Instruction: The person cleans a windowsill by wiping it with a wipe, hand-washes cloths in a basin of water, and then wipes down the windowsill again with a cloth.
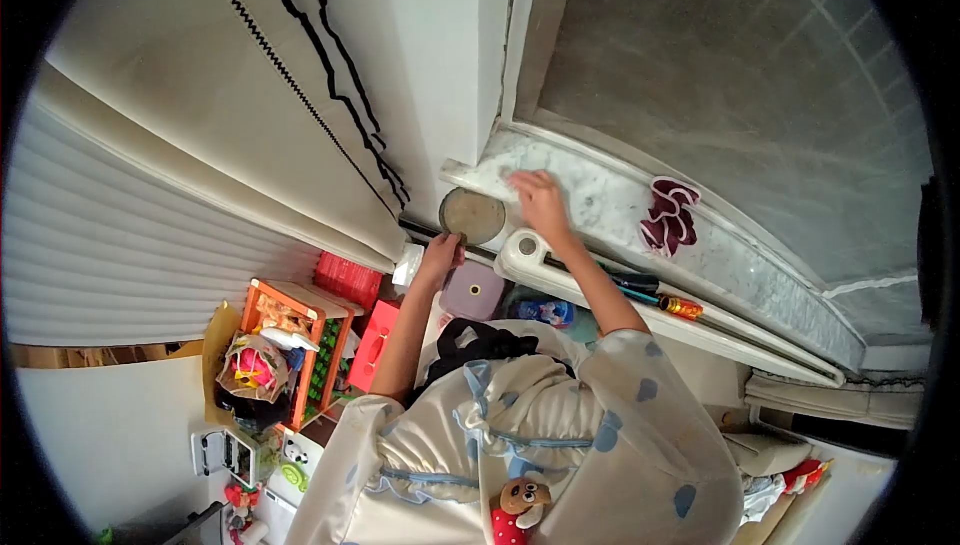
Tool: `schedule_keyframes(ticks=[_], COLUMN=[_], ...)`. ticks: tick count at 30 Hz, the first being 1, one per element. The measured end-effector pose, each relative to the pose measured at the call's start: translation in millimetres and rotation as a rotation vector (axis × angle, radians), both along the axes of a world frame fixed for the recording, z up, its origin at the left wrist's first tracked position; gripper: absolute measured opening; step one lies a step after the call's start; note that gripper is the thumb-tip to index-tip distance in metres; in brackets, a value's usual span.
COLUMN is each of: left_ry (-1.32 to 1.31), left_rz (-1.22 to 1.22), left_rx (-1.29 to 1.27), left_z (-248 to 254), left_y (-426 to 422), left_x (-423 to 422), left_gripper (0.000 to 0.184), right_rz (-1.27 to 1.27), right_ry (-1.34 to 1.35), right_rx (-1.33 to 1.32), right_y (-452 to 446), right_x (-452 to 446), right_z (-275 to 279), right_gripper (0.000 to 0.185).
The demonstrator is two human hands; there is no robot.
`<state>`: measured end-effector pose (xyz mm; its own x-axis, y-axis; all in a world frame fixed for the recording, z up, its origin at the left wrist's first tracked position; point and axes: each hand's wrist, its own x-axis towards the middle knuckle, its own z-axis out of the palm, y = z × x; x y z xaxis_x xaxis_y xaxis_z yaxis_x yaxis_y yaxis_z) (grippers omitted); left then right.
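Note:
My left hand (441, 257) grips the near edge of a round, shallow dish (473, 216) with a grey-brown inside. The dish is level with the corner end of a white marble windowsill (600, 188). Over that sill, just right of the dish, is my right hand (538, 199). Its fingers are bent and drawn together, with the tips at the marble; whatever they may pinch is hidden. Farther right along the sill lies a dark red, white-edged ruffled cloth item (671, 216).
Below the sill runs a white rail (640, 317) with an orange-labelled tube (681, 307) on it. A mauve box (473, 291), a red case (372, 345) and an orange-framed rack (300, 355) stand to the lower left. A window pane (720, 85) rises behind the sill.

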<state>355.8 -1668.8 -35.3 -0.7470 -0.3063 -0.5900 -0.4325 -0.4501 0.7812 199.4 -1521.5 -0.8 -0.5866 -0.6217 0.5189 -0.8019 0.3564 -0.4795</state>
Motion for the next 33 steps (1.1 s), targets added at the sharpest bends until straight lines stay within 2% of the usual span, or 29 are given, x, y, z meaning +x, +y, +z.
schedule_keyframes(ticks=[5,11,13,14,16,17,20,21,24,27,31,33], left_ry=[0.008,0.017,0.012,0.009,0.015,0.024,0.042,0.048,0.015,0.004,0.015,0.031], left_rz=[-0.038,-0.062,-0.064,-0.065,-0.061,-0.045,-0.024,-0.018,-0.036,-0.058,-0.047,-0.067], left_rx=[-0.024,-0.015,-0.023,-0.032,-0.021,-0.012,0.021,0.037,0.015,0.008,0.0,-0.002], left_z=[-1.8,6.7,4.1,2.3,0.5,0.5,-2.1,-3.4,-4.0,2.4,-0.1,-0.8], left_y=[7.9,12.2,12.3,12.5,12.8,13.2,13.8,12.8,12.1,14.6,19.0,18.4], left_x=[-1.3,0.1,-0.4,-1.6,-3.4,-5.0,-6.6,-5.9,-4.9,-4.0,-2.7,-3.0], left_gripper=[0.02,0.02,0.02,0.019,0.019,0.018,0.017,0.018,0.016,0.015,0.018,0.018], right_rz=[-0.159,-0.284,-0.181,-0.19,0.009,0.0,-0.193,-0.192,-0.435,-0.457,-0.281,-0.273], right_ry=[-0.005,0.065,0.011,0.009,-0.04,-0.04,0.085,0.085,0.06,0.08,0.185,0.184], right_rx=[-0.029,-0.016,0.133,0.134,0.175,0.176,0.05,0.048,-0.017,-0.068,0.049,0.035], right_y=[-37.1,-75.0,-67.3,-60.4,-42.6,-34.2,-9.5,-8.3,-19.7,-50.6,-68.1,-62.1], right_x=[-37.9,-35.2,-26.9,-18.9,-1.4,0.5,-7.9,-14.3,-32.1,-43.4,-34.7,-37.2], right_z=[-2.9,-5.6,-2.8,1.6,6.1,3.5,-1.0,-2.0,-1.9,-19.3,-10.5,-14.2], right_gripper=[0.023,0.021,0.024,0.024,0.024,0.024,0.021,0.021,0.02,0.019,0.02,0.019])
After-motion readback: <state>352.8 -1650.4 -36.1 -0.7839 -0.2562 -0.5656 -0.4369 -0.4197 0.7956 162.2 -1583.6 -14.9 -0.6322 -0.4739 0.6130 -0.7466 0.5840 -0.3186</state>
